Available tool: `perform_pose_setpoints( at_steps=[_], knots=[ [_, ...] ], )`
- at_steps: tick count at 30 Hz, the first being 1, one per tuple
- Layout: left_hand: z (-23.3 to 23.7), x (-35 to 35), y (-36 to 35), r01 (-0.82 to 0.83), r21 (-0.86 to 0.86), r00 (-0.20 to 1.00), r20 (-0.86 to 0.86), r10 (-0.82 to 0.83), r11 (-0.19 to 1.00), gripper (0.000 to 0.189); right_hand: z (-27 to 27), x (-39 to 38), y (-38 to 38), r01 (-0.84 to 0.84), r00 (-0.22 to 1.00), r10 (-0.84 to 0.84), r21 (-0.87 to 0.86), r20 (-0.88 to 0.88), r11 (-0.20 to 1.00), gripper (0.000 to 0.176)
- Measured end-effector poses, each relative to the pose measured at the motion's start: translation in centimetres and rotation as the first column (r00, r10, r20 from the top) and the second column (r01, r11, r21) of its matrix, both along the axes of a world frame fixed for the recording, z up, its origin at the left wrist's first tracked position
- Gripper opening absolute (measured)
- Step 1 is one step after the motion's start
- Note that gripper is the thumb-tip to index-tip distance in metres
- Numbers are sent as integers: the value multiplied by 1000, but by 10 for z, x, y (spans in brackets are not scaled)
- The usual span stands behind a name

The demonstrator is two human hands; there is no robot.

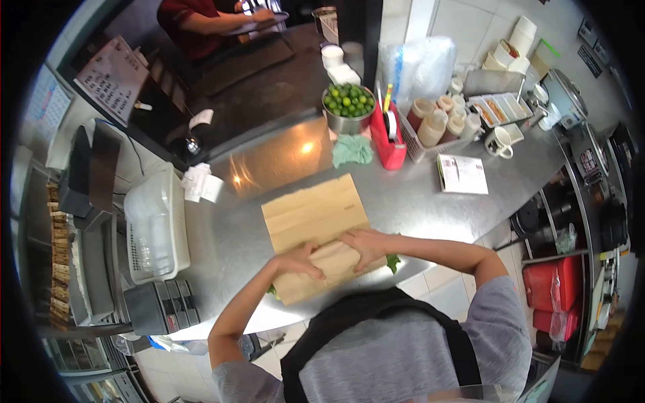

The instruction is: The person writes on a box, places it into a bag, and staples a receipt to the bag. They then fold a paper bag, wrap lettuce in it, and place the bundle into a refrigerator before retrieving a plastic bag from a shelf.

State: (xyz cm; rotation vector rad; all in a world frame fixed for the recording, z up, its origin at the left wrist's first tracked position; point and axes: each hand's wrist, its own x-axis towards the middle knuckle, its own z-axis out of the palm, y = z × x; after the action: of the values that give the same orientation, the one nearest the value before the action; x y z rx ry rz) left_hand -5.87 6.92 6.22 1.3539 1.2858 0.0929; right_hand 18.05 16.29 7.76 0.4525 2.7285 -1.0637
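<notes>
A sheet of brown wrapping paper (312, 211) lies on the steel counter, its near part folded over a long bulky filling. Green leaves (393, 262) stick out at the right end of the roll, and a bit of green shows at the left end. My left hand (300, 261) grips the left part of the paper roll, thumb and fingers bent over it. Around the right part, my right hand (366, 246) presses with its fingers curled on the paper. What else is inside the roll is hidden.
Behind the paper stand a metal bowl of limes (348, 124), a green cloth (353, 150), a red tape dispenser (388, 138) and a basket of sauce bottles (437, 131). A white basket (138, 252) is at left. Another person (195, 27) works beyond the opening.
</notes>
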Motion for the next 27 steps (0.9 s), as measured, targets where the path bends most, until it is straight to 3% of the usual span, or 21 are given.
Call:
perform_pose_setpoints(
  at_steps=[2,4,6,9,12,15,16,19,22,23,27],
  knots=[
    [8,2,1,16,-71,1000,-12,-17,997,96,0,-1,5,-29,999,29,-9,-37,1000,87],
    [11,-3,6,129,33,984,-125,-124,991,98,-1,-1,7,-48,996,47,-10,-72,999,84],
    [19,-4,8,194,88,954,-251,-167,977,100,-10,-4,13,-41,999,42,-117,2,992,81],
    [43,-2,15,152,-174,988,9,-153,973,98,-16,-5,16,-15,998,26,-191,55,981,78],
    [34,-4,-3,15,73,984,-176,-2,997,103,-19,-7,19,-8,999,16,-245,29,970,77],
    [34,8,-34,295,357,828,-559,-50,886,106,-28,-8,21,-31,999,27,-271,-17,962,77],
    [33,12,-36,267,303,845,-531,-71,915,108,-28,-8,21,-44,999,38,-280,-26,959,76],
    [39,8,-30,183,210,910,-405,-86,960,107,-20,-9,23,-78,997,80,-84,23,993,78],
    [26,-3,-20,179,158,928,-354,-113,971,100,-10,-12,28,9,998,15,-335,68,942,80],
    [23,-5,-19,166,219,941,-327,-88,961,92,-10,-13,28,36,994,3,-362,107,932,81],
    [22,-13,-8,145,169,974,-197,-111,975,81,-1,-14,31,118,981,-41,-421,189,899,83]
  ],
)
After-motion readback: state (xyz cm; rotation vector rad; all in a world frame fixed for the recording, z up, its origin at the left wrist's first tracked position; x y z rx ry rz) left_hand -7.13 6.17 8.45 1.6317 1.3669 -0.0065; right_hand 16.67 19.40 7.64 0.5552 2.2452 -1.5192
